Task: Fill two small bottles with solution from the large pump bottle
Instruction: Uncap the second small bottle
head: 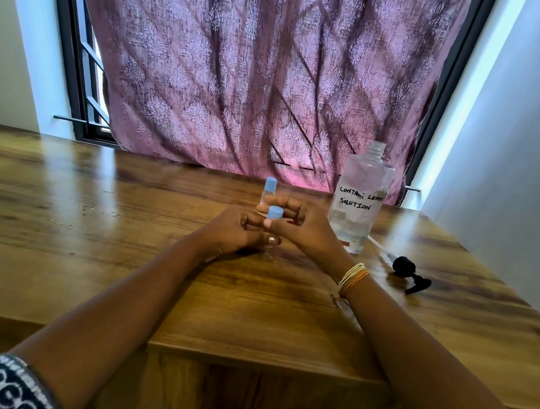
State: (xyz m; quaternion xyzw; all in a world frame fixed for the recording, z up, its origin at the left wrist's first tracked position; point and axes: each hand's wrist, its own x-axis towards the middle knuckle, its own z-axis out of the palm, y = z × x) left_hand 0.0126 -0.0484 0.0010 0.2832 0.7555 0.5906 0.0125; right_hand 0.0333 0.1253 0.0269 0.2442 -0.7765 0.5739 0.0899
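Here, two hands (269,229) grip one of two small bottles (274,214).

Both bare forearms reach forward and meet at centre — left hand (231,230) curled low, right hand (296,223) arched above it, fingers bent, bangles (352,278) on the right wrist.

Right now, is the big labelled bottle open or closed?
Open. The large bottle shows a bare threaded neck, and its black pump head lies on the table beside it.
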